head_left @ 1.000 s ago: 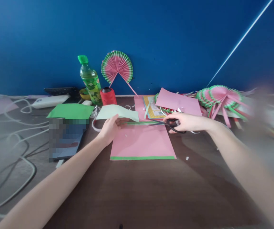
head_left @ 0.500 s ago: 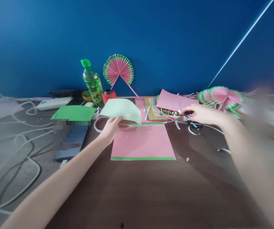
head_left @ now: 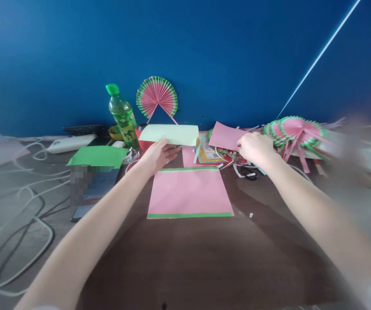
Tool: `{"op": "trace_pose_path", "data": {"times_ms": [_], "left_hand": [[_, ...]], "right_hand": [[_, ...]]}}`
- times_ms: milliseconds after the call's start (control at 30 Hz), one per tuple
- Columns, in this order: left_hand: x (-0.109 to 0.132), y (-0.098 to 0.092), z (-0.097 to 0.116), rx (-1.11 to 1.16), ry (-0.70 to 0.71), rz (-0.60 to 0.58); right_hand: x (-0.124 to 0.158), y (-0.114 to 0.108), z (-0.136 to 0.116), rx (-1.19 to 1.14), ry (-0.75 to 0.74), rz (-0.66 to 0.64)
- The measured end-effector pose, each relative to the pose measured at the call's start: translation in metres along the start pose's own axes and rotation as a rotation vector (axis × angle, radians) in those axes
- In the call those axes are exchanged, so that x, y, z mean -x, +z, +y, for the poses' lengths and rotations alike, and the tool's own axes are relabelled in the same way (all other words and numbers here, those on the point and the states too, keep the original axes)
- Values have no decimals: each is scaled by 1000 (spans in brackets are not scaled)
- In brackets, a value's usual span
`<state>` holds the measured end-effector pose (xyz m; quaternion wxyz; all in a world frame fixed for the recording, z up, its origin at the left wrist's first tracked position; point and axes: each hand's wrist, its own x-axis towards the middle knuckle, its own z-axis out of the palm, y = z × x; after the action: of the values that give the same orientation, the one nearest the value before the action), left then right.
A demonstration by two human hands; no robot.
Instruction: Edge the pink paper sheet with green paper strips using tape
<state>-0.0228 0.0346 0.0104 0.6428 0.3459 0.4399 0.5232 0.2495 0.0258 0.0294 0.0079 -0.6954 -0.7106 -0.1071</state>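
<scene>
My left hand (head_left: 159, 157) is at the front edge of a pale green paper sheet (head_left: 170, 133), thumb over the edge and the other fingers stretched below it. Behind, the sheet partly covers a red object (head_left: 144, 145). My right hand (head_left: 256, 147) has its fingers closed at the right corner of a small pink sheet (head_left: 224, 135), raised over the clutter. Black loops like scissor handles (head_left: 249, 174) lie below the right hand. Between my arms a larger pink sheet (head_left: 190, 191) lies flat, with green strips along its near and far edges.
Pleated pink and green fans stand against the wall (head_left: 157, 98) and lie at right (head_left: 301, 129). A green bottle (head_left: 122, 118), a green sheet (head_left: 98, 156), a phone-like dark device (head_left: 96, 202) and white cables (head_left: 51, 234) are at left. Paper scraps (head_left: 251, 215) lie about.
My left hand and the pale green sheet have moved back, and its fingers have spread. My right hand no longer shows the scissors and is now at the small pink sheet's corner.
</scene>
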Motion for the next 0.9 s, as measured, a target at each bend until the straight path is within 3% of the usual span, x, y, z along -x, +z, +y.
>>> {"op": "trace_pose_path", "data": {"times_ms": [67,167,333,533,633,767,833,900], "left_hand": [[-13,10,-7,-29,-26,-9],[-29,20,-17,-260,-42,36],[-35,15,-10,-584,-70,105],[-11,-8,20,-861,-1,45],[0,-21,29,-1113,135,47],[4,-40,36,-1313,81,50],[1,-50,35,-1286,7,-21],[-3,-59,32,-1061,13,-67]], "right_hand": [[-9,4,-10,-84,-135,42],[-22,19,-31,-351,-415,28],[-29,49,-64,-483,-665,124],[-28,50,-75,-521,-647,192],[-31,49,-82,-521,-640,177],[-41,53,-92,-523,-608,131],[-45,57,-96,-552,-580,132],[-46,58,-98,-571,-570,140]]}}
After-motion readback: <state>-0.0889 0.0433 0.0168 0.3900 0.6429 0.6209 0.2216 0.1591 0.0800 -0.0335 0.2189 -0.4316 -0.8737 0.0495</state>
